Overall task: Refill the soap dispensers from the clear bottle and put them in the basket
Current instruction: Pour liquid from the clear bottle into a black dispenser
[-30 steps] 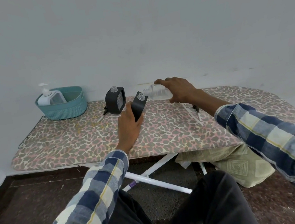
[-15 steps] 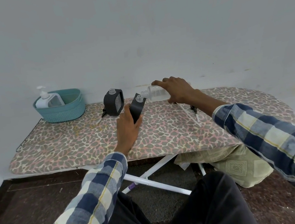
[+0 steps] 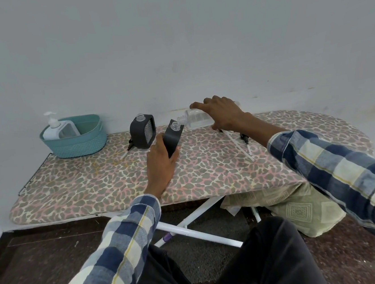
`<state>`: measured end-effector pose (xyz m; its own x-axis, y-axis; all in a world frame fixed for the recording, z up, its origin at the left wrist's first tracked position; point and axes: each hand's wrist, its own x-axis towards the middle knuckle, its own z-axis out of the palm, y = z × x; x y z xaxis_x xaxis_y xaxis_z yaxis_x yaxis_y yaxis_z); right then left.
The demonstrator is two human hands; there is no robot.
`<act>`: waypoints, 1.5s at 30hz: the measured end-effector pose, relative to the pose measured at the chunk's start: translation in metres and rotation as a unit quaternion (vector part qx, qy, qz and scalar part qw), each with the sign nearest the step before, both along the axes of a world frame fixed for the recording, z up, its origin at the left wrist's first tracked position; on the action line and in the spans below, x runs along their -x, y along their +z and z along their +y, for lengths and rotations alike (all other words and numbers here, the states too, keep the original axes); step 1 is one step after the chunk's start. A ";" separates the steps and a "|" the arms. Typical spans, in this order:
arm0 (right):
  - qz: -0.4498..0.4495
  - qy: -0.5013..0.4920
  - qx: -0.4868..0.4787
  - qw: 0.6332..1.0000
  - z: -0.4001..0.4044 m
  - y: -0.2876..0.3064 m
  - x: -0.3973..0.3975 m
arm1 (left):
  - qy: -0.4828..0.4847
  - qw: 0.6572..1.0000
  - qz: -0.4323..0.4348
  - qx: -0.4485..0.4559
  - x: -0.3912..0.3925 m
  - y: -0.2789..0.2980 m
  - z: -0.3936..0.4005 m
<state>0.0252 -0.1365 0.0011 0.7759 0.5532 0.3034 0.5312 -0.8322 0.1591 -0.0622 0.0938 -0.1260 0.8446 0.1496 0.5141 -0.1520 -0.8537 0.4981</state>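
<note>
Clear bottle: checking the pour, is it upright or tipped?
Tipped. The clear bottle lies nearly level under the right hand, its open neck at the mouth of the black dispenser.

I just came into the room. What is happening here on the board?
A person is refilling. The right hand tips the clear bottle toward the open neck of a black dispenser held tilted by the left hand. Another black dispenser stands uncapped; a white one sits in the teal basket.

I can read no words, brand names or numbers anywhere here. The bottles and dispensers I see carry no label I can make out, and neither does the basket or the wall.
</note>
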 end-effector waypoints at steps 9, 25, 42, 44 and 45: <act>-0.011 -0.005 0.004 1.000 0.001 0.000 0.004 | 0.006 1.000 0.008 -0.004 -0.001 0.000 0.001; -0.041 -0.004 0.022 0.999 0.003 0.005 0.008 | 0.007 1.000 0.016 -0.002 -0.001 0.000 0.000; -0.044 -0.004 0.029 0.999 0.002 0.006 0.007 | -0.006 1.000 0.017 0.011 -0.003 -0.003 0.002; -0.044 -0.005 0.029 0.999 0.002 0.006 0.007 | -0.008 1.000 0.020 0.015 -0.004 -0.004 0.002; -0.044 -0.006 0.028 0.999 0.002 0.006 0.007 | -0.013 1.000 0.019 0.019 -0.004 -0.004 0.002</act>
<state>0.0181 -0.1347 0.0069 0.7539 0.5627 0.3391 0.5038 -0.8265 0.2512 -0.0584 0.0955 -0.1302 0.8676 0.1463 0.4752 -0.1536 -0.8301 0.5361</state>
